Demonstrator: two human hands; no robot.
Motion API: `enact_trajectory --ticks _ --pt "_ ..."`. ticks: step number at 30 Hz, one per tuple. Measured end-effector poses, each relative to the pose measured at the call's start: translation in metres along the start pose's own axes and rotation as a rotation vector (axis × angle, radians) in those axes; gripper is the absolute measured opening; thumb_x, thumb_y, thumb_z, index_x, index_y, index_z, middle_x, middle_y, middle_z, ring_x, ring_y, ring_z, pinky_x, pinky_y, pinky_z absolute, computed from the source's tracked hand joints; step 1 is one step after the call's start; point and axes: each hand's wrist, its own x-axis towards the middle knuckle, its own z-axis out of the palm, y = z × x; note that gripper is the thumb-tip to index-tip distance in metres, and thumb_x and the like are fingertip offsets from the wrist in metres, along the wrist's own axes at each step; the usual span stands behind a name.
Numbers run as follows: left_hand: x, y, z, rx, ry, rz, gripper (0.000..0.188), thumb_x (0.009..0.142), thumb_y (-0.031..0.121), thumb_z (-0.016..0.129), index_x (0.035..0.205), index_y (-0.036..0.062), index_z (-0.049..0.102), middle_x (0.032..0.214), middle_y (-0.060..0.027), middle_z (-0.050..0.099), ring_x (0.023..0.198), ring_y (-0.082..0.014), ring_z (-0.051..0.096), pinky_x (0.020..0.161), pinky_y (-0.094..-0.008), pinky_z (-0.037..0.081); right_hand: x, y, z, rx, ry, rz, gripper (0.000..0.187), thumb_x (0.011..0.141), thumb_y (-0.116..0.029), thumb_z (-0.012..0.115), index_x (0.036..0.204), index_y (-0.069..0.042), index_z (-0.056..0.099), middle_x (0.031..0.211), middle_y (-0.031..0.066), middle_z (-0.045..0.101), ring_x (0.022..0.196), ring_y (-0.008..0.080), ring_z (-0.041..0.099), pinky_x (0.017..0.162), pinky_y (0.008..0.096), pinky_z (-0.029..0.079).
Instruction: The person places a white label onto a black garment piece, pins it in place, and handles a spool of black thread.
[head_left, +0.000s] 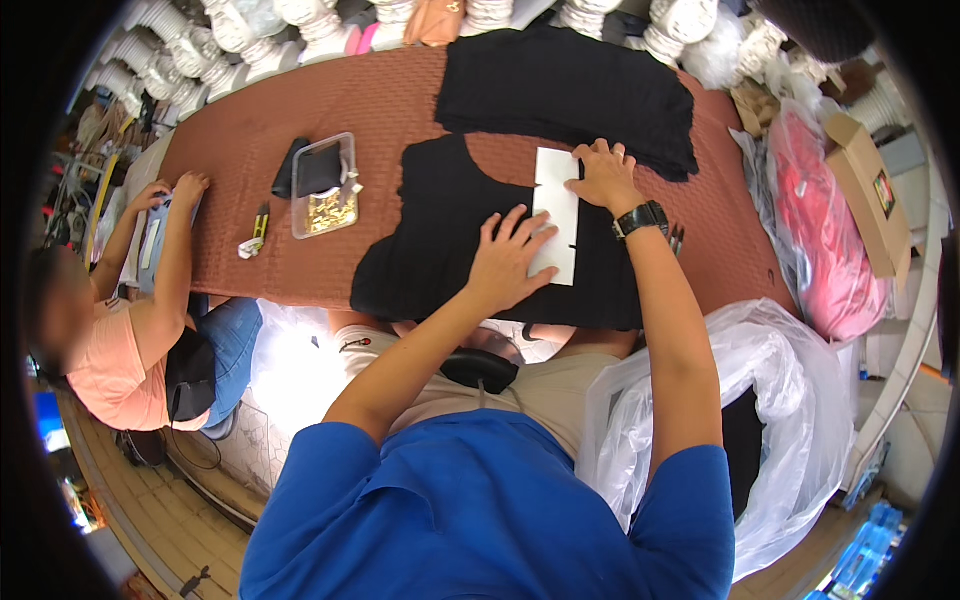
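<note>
A black cloth piece (435, 225) with a curved cut-out lies flat at the table's near edge. On it rests a white rectangular card (557, 200) with small dark notches along its edges. My left hand (512, 258) presses on the card's lower left edge, its fingers spread over card and cloth. At the card's upper right edge sits my right hand (603, 174), fingers apart, with a black watch on the wrist. Neither hand grips anything. Beyond them a second black cloth (560, 95) lies across the far side of the table.
Left on the brown-covered table (400, 100) stand a clear plastic box (328, 190) of gold-coloured bits and a yellow-black cutter (259, 228). A co-worker (140, 340) sits at the left end. An open clear bag (800, 400) stands by my right side; white mannequin heads (310, 25) line the back.
</note>
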Motion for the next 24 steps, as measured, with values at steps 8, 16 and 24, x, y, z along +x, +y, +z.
enact_trajectory --ticks 8,16,24 --pt "-0.019 -0.020 0.021 -0.030 0.123 0.045 0.062 0.086 0.043 0.064 0.139 0.0134 0.055 0.150 -0.0078 0.048 0.142 -0.0335 0.038 0.111 -0.0580 0.030 0.007 -0.249 0.002 0.555 0.366 -0.912 0.017 0.077 -0.006 0.073 0.095 -0.007 0.073 0.099 0.0118 0.066 0.101 0.0341 0.062 0.089 0.0456 0.052" --pt "-0.002 0.000 0.006 -0.075 -0.004 -0.001 0.056 0.091 0.042 0.066 0.140 0.0159 0.054 0.151 -0.0048 0.045 0.144 -0.0339 0.031 0.116 -0.0590 0.023 0.039 -0.354 0.059 0.266 0.177 -0.868 0.011 0.083 -0.002 0.065 0.090 -0.001 0.074 0.097 0.0161 0.069 0.094 0.0330 0.071 0.080 0.0405 0.059" --pt "-0.009 -0.005 0.001 -0.070 0.016 -0.023 0.055 0.092 0.042 0.065 0.139 0.0144 0.055 0.150 -0.0053 0.045 0.144 -0.0338 0.032 0.116 -0.0582 0.024 0.033 -0.374 0.043 0.245 0.138 -0.887 0.010 0.084 -0.002 0.065 0.088 0.001 0.074 0.095 0.0196 0.072 0.091 0.0359 0.073 0.076 0.0428 0.060"
